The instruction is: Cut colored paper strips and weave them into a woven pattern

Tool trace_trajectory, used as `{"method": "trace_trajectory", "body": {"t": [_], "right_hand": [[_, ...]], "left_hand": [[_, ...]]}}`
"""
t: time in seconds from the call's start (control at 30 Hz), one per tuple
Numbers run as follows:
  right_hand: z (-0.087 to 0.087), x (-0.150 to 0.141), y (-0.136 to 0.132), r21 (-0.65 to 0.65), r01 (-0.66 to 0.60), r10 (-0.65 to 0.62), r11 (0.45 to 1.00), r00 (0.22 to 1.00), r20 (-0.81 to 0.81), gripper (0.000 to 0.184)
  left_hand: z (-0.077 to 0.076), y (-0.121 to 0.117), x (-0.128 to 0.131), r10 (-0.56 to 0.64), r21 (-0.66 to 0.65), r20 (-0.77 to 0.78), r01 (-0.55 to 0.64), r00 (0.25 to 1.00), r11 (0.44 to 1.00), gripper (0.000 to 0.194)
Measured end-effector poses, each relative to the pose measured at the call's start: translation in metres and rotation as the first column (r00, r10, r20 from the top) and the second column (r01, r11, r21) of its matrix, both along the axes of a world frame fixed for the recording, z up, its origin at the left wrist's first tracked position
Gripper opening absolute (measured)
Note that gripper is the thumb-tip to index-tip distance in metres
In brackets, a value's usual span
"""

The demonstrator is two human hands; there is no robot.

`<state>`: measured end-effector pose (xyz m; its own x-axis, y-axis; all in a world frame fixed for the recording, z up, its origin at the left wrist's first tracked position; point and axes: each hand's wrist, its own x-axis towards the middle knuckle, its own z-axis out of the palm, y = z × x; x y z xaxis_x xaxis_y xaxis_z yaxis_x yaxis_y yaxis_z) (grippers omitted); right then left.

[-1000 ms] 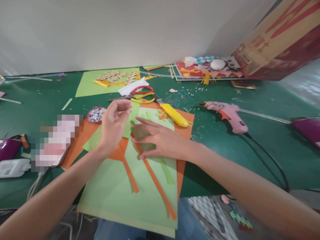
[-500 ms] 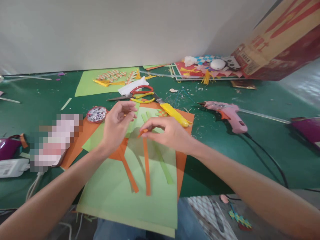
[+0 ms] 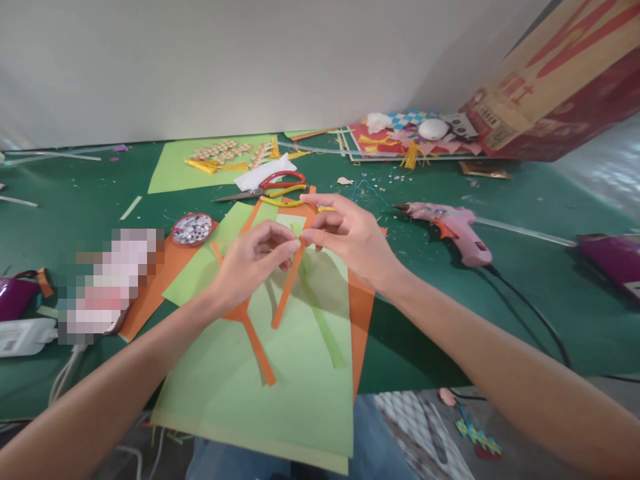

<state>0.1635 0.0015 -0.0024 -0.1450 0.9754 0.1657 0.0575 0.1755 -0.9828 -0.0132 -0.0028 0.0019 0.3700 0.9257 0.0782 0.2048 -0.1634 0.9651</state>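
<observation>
An orange paper strip (image 3: 287, 291) slants down over the light green paper sheet (image 3: 280, 413), raised above it. My left hand (image 3: 250, 267) pinches this strip between thumb and fingers near its upper part. Right beside those fingertips, my right hand (image 3: 353, 243) also pinches it, its fingers bent and the strip's top partly covered. Another orange strip (image 3: 259, 350) lies on the sheet below my left hand. To the right of the held strip, a light green strip (image 3: 323, 320) rests on the same sheet, its upper end partly hidden behind my hands.
Red-and-yellow-handled scissors (image 3: 283, 180) lie beyond my hands. A pink glue gun (image 3: 453, 227) with a cable sits at right. At left are a round container of small pieces (image 3: 192, 229) and a blurred-out phone (image 3: 115, 280). A paper bag (image 3: 545, 87) stands back right.
My left hand has moved right and down and now grips the orange strip. My right hand has risen slightly, and the strip's lower end has swung up and to the left.
</observation>
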Motion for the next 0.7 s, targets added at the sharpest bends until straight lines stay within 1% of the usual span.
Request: {"method": "trace_trajectory", "body": {"t": [0.1, 0.23, 0.37, 0.43, 0.53, 0.63, 0.7], "right_hand": [[0.0, 0.001, 0.001, 0.002, 0.027, -0.027, 1.0, 0.999, -0.026, 0.048], [-0.002, 0.003, 0.004, 0.001, 0.048, -0.048, 0.999, 0.998, -0.041, 0.059], [-0.004, 0.006, 0.006, -0.005, 0.086, -0.086, 0.996, 0.992, -0.088, 0.068], [-0.004, 0.009, 0.007, -0.024, 0.096, -0.098, 0.995, 0.988, -0.117, 0.069], [-0.004, 0.014, 0.01, -0.061, 0.11, -0.119, 0.992, 0.979, -0.168, 0.062], [-0.004, 0.021, 0.016, -0.083, 0.127, -0.144, 0.988, 0.958, -0.248, 0.046], [-0.004, 0.025, 0.019, -0.093, 0.143, -0.164, 0.985, 0.946, -0.281, 0.037]], "left_hand": [[-0.004, 0.0, 0.001, -0.052, -0.026, -0.025, 0.051, 0.998, 0.998, 0.013], [-0.008, 0.0, 0.002, -0.064, -0.047, -0.071, 0.061, 0.995, 0.997, 0.014], [-0.005, -0.001, 0.002, -0.095, -0.074, -0.087, 0.089, 0.992, 0.993, 0.015], [-0.004, -0.001, 0.002, -0.11, -0.081, -0.08, 0.103, 0.991, 0.991, 0.015], [-0.003, -0.001, 0.002, -0.106, -0.11, -0.085, 0.097, 0.991, 0.989, 0.016], [-0.004, -0.001, 0.001, -0.111, -0.117, -0.098, 0.099, 0.989, 0.988, 0.016], [-0.005, 0.0, 0.0, -0.109, -0.11, -0.089, 0.099, 0.99, 0.989, 0.02]]}}
